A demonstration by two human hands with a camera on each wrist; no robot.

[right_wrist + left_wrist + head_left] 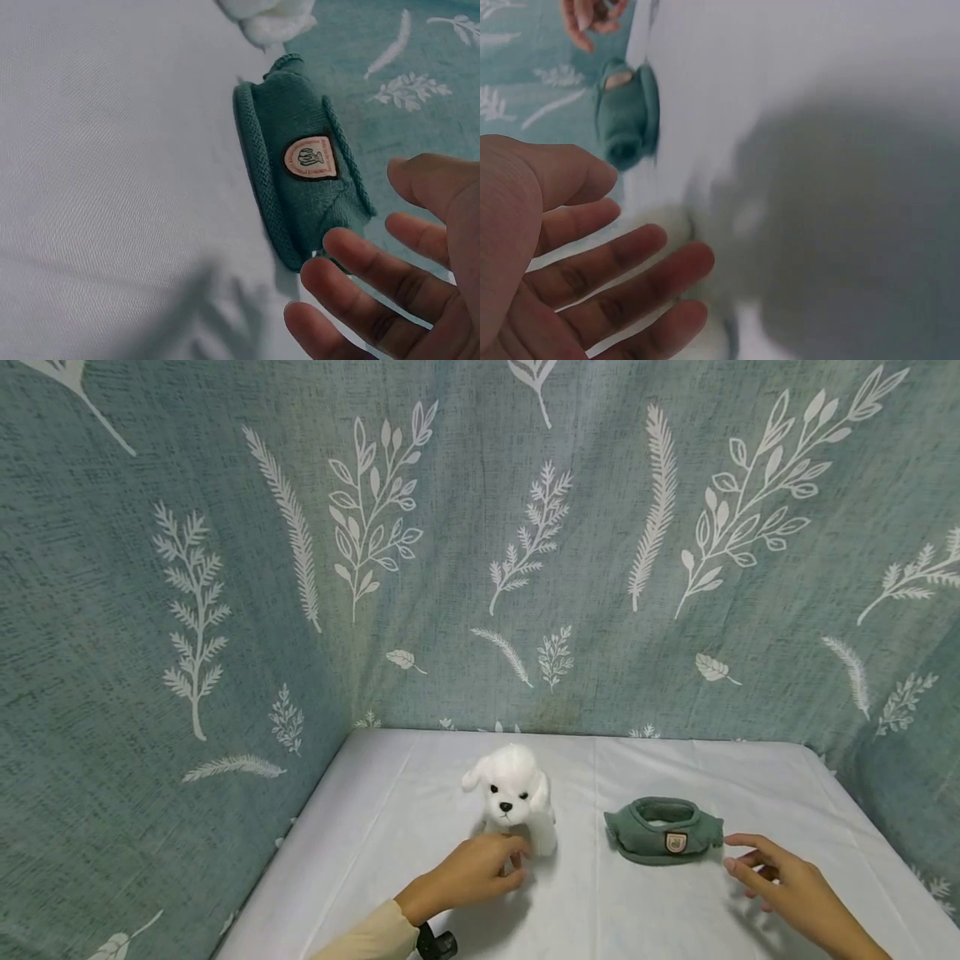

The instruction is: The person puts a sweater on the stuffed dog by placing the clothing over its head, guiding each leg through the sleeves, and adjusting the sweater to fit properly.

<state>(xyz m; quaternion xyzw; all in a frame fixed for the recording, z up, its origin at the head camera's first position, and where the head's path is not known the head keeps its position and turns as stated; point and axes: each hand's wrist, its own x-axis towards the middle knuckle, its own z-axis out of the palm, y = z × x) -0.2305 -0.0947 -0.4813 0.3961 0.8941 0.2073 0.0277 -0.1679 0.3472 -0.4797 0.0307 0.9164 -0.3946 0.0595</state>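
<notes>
Spread right hand sits just beside the sweater, whose long axis parallels the surface's far edge; spread left hand fronts the plush dog.

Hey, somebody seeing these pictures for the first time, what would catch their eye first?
Probably the fluffy white toy dog near the middle of the white table, with the person's left hand in front of it. Next, likely the small green knitted garment with a badge, lying between the dog and the right hand. Behind everything, the blue-green cloth with white leaf prints fills much of the head view.
</notes>
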